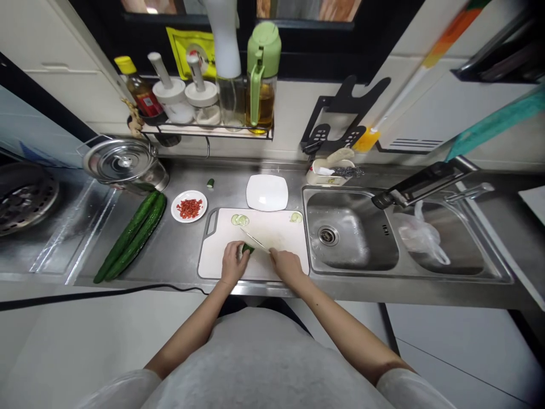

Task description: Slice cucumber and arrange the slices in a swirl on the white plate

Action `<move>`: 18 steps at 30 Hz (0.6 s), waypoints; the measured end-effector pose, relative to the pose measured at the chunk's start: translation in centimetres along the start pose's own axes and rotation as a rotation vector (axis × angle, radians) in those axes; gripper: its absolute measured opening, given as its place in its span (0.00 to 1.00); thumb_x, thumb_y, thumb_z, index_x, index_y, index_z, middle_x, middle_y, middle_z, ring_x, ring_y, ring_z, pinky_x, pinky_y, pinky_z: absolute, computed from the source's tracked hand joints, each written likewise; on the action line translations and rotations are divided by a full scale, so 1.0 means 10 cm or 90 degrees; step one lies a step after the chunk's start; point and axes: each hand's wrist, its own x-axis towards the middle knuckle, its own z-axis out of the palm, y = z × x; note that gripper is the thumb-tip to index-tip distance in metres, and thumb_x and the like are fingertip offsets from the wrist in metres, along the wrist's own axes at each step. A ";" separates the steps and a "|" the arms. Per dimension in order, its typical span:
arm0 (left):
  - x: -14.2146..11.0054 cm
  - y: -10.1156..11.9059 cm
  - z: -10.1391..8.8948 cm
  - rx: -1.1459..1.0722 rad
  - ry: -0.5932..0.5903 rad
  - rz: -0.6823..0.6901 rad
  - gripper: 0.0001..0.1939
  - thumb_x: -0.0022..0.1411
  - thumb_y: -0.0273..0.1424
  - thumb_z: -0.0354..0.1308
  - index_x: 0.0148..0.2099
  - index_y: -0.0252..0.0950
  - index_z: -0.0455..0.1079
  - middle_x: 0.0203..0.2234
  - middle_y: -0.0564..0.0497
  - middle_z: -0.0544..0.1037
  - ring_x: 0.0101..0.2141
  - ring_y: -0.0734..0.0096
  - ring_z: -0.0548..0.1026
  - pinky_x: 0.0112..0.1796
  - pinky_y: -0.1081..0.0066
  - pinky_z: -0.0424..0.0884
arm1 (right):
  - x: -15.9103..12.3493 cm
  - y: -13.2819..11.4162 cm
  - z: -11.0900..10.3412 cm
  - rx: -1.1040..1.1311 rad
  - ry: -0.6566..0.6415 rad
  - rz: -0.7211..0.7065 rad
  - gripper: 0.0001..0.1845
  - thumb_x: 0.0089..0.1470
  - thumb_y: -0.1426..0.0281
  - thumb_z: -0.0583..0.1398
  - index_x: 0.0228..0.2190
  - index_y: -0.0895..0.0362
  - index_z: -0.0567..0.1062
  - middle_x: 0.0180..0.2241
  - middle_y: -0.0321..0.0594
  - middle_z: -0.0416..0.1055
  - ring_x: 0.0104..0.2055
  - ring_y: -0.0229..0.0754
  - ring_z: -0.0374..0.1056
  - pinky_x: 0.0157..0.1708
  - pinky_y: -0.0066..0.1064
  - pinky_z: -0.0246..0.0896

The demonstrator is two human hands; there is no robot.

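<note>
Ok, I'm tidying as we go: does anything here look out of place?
A small dark-green cucumber end lies loose on the steel counter, off the white cutting board. A crumpled, translucent plastic bag sits in the right-hand steel sink basin, like something left behind. No spill stands out.

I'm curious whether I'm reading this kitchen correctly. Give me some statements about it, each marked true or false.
1. The right hand holds a knife. True.
2. The left hand is empty. False: it holds a cucumber piece.
3. Two long cucumbers lie left of the cutting board. True.
4. The red pieces are in a sink basin. False: they're on a round plate.
5. The metal pot has its lid on. True.
</note>
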 end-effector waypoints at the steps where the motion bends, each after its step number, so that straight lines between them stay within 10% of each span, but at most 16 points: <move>1: 0.00 0.01 -0.01 0.005 0.005 -0.004 0.13 0.62 0.34 0.54 0.49 0.38 0.64 0.41 0.45 0.71 0.44 0.64 0.70 0.46 0.61 0.69 | -0.02 0.01 -0.01 -0.007 0.000 0.004 0.18 0.65 0.67 0.43 0.48 0.54 0.68 0.38 0.47 0.75 0.41 0.47 0.72 0.35 0.33 0.57; 6: 0.13 0.16 -0.16 0.062 0.031 0.029 0.18 0.62 0.37 0.54 0.53 0.37 0.63 0.45 0.42 0.69 0.49 0.61 0.67 0.51 0.57 0.65 | -0.11 0.05 -0.06 -0.038 0.007 0.010 0.17 0.65 0.69 0.43 0.48 0.54 0.66 0.38 0.46 0.74 0.41 0.44 0.71 0.37 0.31 0.56; 18: 0.56 0.47 -0.34 0.158 -0.268 0.235 0.14 0.60 0.38 0.57 0.49 0.46 0.72 0.43 0.48 0.77 0.55 0.56 0.66 0.59 0.37 0.34 | -0.23 0.11 -0.14 -0.091 0.084 0.005 0.22 0.64 0.69 0.45 0.58 0.54 0.58 0.42 0.50 0.73 0.42 0.45 0.70 0.40 0.32 0.56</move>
